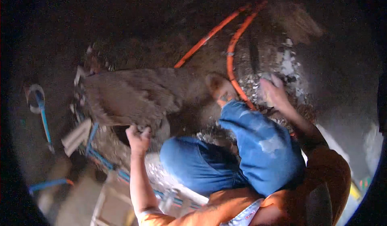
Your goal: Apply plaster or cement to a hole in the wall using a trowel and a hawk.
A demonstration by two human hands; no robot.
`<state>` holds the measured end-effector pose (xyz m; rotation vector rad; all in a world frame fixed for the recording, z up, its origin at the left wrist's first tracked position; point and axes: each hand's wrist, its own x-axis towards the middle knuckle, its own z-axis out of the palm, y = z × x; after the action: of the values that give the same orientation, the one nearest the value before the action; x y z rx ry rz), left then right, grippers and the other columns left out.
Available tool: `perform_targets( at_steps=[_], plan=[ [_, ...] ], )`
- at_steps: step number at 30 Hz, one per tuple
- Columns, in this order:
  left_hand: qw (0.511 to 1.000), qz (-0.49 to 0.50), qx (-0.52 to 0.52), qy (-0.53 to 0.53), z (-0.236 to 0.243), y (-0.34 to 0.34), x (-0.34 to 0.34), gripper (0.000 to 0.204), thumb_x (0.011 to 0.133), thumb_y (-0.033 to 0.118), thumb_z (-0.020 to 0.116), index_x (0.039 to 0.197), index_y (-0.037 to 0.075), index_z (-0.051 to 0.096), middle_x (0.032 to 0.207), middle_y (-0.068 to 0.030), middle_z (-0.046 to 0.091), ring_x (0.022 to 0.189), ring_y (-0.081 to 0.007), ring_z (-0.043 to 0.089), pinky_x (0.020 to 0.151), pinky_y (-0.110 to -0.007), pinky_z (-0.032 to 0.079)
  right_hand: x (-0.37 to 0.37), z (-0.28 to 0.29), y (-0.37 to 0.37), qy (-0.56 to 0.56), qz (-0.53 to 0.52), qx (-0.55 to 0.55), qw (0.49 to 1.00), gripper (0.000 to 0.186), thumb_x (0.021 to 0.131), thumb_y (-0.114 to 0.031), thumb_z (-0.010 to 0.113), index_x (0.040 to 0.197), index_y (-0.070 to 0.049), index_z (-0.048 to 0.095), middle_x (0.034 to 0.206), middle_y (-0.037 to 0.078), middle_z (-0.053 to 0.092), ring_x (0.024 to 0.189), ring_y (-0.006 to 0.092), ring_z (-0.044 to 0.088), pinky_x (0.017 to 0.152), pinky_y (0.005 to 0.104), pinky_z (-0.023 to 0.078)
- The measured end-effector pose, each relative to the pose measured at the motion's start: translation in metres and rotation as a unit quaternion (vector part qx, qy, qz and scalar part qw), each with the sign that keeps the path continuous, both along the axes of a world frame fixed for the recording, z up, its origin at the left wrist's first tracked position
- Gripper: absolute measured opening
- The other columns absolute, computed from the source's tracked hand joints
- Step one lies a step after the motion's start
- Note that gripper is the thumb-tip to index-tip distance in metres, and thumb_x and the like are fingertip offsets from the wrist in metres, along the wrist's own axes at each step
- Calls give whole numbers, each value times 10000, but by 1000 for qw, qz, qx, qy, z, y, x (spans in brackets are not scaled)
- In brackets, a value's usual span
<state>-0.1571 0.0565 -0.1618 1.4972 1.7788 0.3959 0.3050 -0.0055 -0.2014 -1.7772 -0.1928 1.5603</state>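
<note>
A wide grey-brown sack (125,93), dusty and creased, lies across the ground in front of me. My left hand (139,139) is at its near edge, with the fingers curled round the rim. A dark gap shows under the edge beside the hand. My right hand (275,93) reaches out at the right over broken rubble (288,64), its thumb and fingers apart and somewhat blurred. I cannot make out anything held in it. I am crouching, and my knees in blue jeans (266,145) stand between my arms.
Two orange corrugated conduits (231,60) rise out of the ground ahead, one passing beside my foot (221,88). Blue pipes (100,159) run along the left, near a pale block (76,137). A blue-handled tool (44,121) lies at the far left. A wooden frame (107,197) is lower left.
</note>
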Motion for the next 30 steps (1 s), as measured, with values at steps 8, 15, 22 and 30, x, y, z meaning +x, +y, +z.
perform_targets(
  at_steps=[8, 15, 22, 30],
  plan=[
    [906, 412, 98, -25, 5, -98, -105, 132, 694, 22, 606, 777, 21, 503, 752, -22, 532, 630, -113, 471, 560, -246, 392, -31, 20, 35, -12, 271, 124, 955, 227, 797, -128, 566, 990, -16, 521, 746, 10, 527, 574, 86, 483, 506, 239, 417],
    [818, 543, 4, -187, -23, -116, -111, 224, 700, 153, 604, 872, 37, 520, 808, -48, 522, 776, -166, 455, 678, -307, 388, -115, 37, 105, -243, 619, 412, 623, 292, 762, -228, 591, 975, -31, 553, 785, 144, 598, 696, 288, 602, 616, 359, 490],
    [839, 505, 104, -172, 18, -76, -59, 300, 699, 134, 632, 936, -12, 518, 830, -37, 539, 734, -159, 511, 650, -269, 417, -222, 51, 148, -342, 726, 454, 388, 152, 745, -118, 513, 849, -10, 537, 691, 143, 550, 648, 314, 580, 574, 408, 482],
    [908, 407, 100, 22, 31, -59, -18, 285, 689, 233, 677, 876, 27, 620, 915, -219, 519, 884, -285, 476, 821, -353, 376, -252, 3, 88, -395, 749, 461, 266, 158, 660, -104, 527, 737, 25, 577, 751, 146, 559, 702, 224, 556, 567, 323, 482]
  ],
)
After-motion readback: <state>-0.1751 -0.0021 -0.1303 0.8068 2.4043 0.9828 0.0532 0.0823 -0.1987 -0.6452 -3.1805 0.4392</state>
